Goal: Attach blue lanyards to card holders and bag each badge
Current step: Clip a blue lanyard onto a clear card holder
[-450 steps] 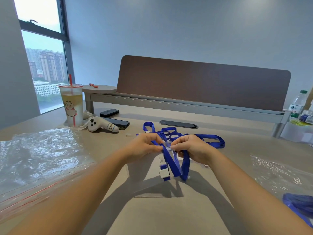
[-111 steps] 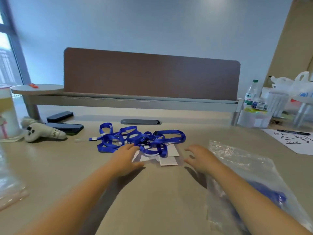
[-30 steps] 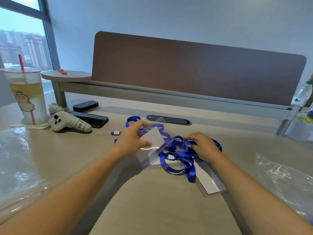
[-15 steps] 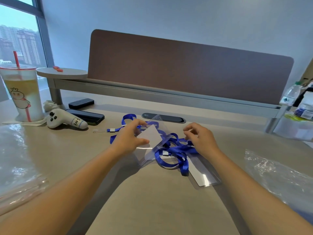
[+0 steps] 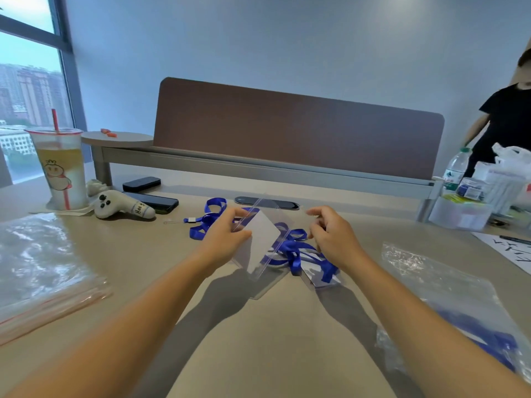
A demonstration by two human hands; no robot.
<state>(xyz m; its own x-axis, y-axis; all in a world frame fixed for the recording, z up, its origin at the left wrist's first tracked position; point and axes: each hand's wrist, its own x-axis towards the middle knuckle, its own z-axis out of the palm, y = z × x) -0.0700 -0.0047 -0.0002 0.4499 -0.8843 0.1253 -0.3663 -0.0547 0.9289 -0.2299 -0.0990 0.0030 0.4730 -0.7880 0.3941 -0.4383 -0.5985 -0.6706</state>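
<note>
An office was shown: a long shared desk point(image 5: 258, 354) was split by a brown privacy screen point(image 5: 298, 133) set on a grey rail, with a cable port point(image 5: 267, 203) let into the top. High-rise blocks were seen through a tall window point(image 5: 28, 96), and plain grey walls were seen behind. Phones point(image 5: 152, 199), a drink cup point(image 5: 61, 168) and a water bottle point(image 5: 455, 170) were left on the desk.

Blue lanyards point(image 5: 290, 248), clear card holder point(image 5: 258, 242), beige table point(image 5: 258, 340), brown divider point(image 5: 296, 130)
</note>
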